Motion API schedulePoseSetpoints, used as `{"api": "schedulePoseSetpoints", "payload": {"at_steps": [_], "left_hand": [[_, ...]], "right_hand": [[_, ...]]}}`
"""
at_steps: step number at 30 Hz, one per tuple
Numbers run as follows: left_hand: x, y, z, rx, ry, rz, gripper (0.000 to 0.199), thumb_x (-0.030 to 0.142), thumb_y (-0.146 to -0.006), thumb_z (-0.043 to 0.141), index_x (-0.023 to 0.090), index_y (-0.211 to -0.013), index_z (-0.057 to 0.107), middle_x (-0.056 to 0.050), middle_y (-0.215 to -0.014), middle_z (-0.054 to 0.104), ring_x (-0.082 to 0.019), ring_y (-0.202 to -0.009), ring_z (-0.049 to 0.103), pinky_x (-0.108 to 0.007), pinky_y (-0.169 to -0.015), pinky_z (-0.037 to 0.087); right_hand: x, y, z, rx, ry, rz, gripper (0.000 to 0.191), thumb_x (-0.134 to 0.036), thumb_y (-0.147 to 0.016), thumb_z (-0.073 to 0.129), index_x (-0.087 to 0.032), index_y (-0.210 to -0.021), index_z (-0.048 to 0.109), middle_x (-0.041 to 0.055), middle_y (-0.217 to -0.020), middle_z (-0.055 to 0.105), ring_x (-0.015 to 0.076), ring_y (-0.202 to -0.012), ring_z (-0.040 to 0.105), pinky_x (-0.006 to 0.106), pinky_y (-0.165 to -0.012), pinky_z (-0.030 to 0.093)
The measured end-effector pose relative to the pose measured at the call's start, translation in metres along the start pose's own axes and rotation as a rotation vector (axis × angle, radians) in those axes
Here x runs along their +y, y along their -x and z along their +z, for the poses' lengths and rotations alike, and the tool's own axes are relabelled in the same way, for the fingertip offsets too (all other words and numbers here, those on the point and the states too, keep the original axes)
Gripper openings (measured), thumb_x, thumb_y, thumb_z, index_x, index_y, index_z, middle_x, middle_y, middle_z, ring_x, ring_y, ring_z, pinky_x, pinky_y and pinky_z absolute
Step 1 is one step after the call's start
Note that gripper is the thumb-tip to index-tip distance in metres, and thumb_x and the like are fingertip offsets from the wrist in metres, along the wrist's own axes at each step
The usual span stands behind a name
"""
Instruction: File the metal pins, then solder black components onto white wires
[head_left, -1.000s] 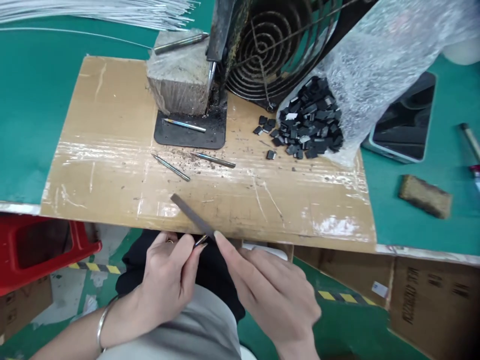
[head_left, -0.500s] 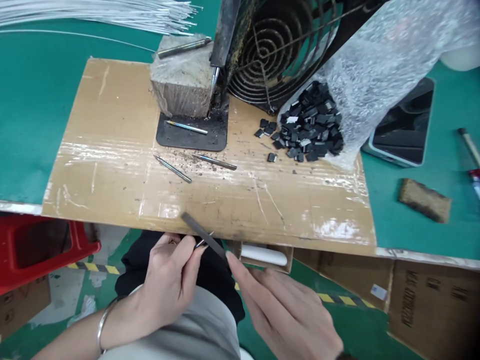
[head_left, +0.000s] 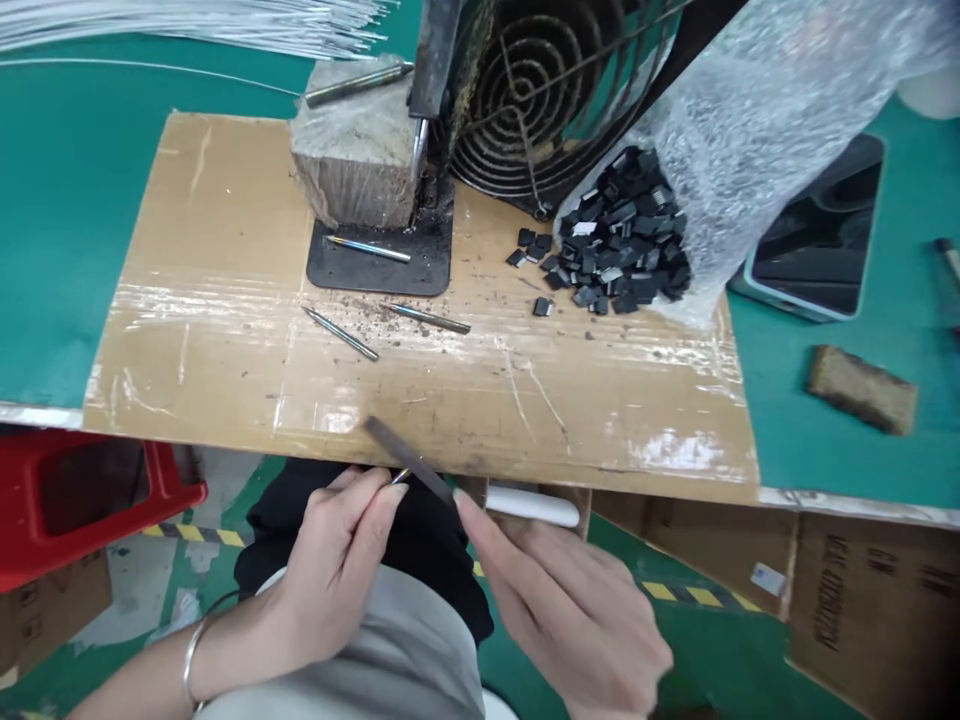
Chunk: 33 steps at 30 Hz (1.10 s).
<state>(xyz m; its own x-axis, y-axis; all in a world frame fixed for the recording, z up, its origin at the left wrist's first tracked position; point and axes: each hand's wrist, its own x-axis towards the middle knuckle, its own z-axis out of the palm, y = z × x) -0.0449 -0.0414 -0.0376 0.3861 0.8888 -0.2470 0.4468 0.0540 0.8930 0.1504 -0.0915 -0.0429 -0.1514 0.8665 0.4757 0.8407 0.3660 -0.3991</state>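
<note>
My left hand (head_left: 341, 560) pinches a small metal soldering iron tip (head_left: 401, 476) between thumb and fingers, just off the front edge of the cardboard. In my right hand (head_left: 562, 600) is a flat dark file (head_left: 409, 460), its handle end hidden by the fingers. The file's blade crosses over the soldering tip and seems to touch it. More tips lie on the cardboard (head_left: 210, 260): one silvery tip (head_left: 341, 333), another beside it (head_left: 427, 319), and a third (head_left: 369, 249) on a black plate (head_left: 379, 280).
A wrapped block (head_left: 356, 180) bears another tip. A soldering iron (head_left: 431, 80) leans beside a black fan (head_left: 525, 100). Small black connectors (head_left: 622, 240) spill from a plastic bag (head_left: 765, 150). To the right lie a dark-screened device (head_left: 817, 240) and a brown sponge (head_left: 862, 388). A red stool (head_left: 165, 490) stands left.
My left hand has turned slightly, and less of the soldering tip shows beyond the file. The file has shifted very little. The whole view has moved a little.
</note>
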Motion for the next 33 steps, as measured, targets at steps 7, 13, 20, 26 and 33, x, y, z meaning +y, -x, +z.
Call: {"api": "schedulePoseSetpoints", "payload": {"at_steps": [7,13,20,26,33], "left_hand": [[0.008,-0.002,-0.003,-0.083,0.214,-0.172,0.049,0.034,-0.11,0.037,0.023,-0.062,0.04,0.006,-0.052,0.041,-0.011,-0.048,0.038,-0.028,-0.051,0.032],[0.004,-0.004,-0.006,-0.115,0.289,-0.201,0.057,0.043,-0.11,0.036,0.023,-0.057,0.04,0.004,-0.049,0.041,-0.012,-0.048,0.037,-0.029,-0.052,0.032],[0.005,-0.004,-0.006,-0.118,0.29,-0.145,0.055,0.039,-0.111,0.035,0.023,-0.059,0.04,0.005,-0.048,0.04,-0.011,-0.045,0.036,-0.028,-0.048,0.031],[-0.001,-0.003,-0.003,0.065,-0.06,0.086,0.04,0.018,-0.105,0.044,0.023,-0.065,0.037,0.006,-0.056,0.04,-0.012,-0.053,0.039,-0.027,-0.053,0.033],[-0.006,-0.004,0.0,0.183,-0.341,0.347,0.033,0.004,-0.096,0.048,0.023,-0.072,0.036,0.006,-0.06,0.039,-0.014,-0.057,0.036,-0.028,-0.062,0.036]], "right_hand": [[0.002,0.001,0.004,-0.014,-0.053,0.004,0.03,0.006,-0.092,0.062,-0.01,-0.113,0.078,-0.0013,-0.067,0.069,0.0082,-0.054,0.057,0.026,-0.059,0.043],[0.007,-0.001,0.009,0.065,-0.058,-0.002,0.038,0.002,-0.091,0.066,-0.015,-0.124,0.076,-0.0035,-0.065,0.069,0.0076,-0.055,0.061,0.024,-0.059,0.046],[0.004,0.002,0.002,-0.012,-0.074,0.012,0.035,0.006,-0.09,0.063,-0.012,-0.116,0.077,-0.0014,-0.069,0.071,0.0075,-0.053,0.059,0.026,-0.055,0.043],[0.001,-0.007,0.005,0.012,-0.03,-0.009,0.029,0.002,-0.094,0.065,-0.012,-0.117,0.076,-0.0038,-0.064,0.068,0.0064,-0.057,0.061,0.021,-0.063,0.047],[-0.001,-0.003,0.002,-0.01,-0.016,0.01,0.037,0.003,-0.093,0.064,-0.014,-0.124,0.075,-0.0032,-0.067,0.07,0.0068,-0.055,0.059,0.023,-0.06,0.046]]}}
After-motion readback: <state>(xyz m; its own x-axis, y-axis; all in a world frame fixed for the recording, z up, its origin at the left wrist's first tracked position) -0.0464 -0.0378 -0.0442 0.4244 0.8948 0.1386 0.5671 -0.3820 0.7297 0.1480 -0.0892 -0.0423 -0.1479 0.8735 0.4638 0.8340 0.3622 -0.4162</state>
